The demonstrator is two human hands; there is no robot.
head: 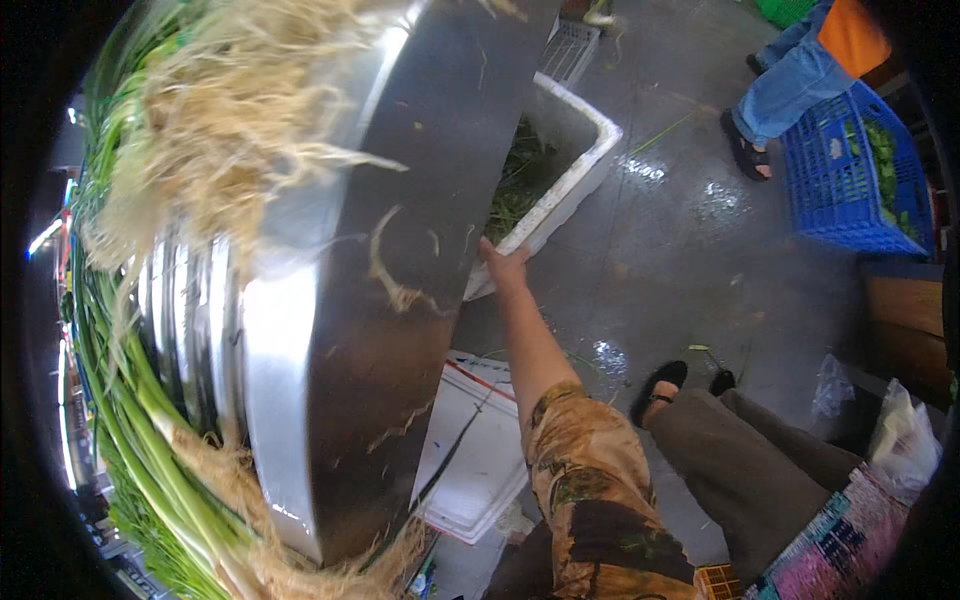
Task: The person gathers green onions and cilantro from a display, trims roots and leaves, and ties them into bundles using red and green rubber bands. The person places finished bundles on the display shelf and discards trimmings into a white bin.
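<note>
My right hand (506, 266) grips the near rim of a white foam box (559, 202) on the floor, beside the steel counter. Green plant scraps (517, 187) lie inside the box; the counter hides part of it. My left hand is out of view. On the stainless steel counter (390, 247), to the left, lie scallions (142, 420) with long green stalks and a large mass of pale, stringy roots (217, 127). A few loose root strands (397, 292) cling to the counter's side. A white foam lid or box (472, 450) lies lower down, near my forearm.
A person in brown trousers (720, 450) is close at the lower right, near plastic bags (904, 442). Another person in jeans (795, 82) stands by a blue crate (840, 172) of leafy greens. A grey crate (574, 49) lies beyond the foam box. The floor (675, 247) looks wet.
</note>
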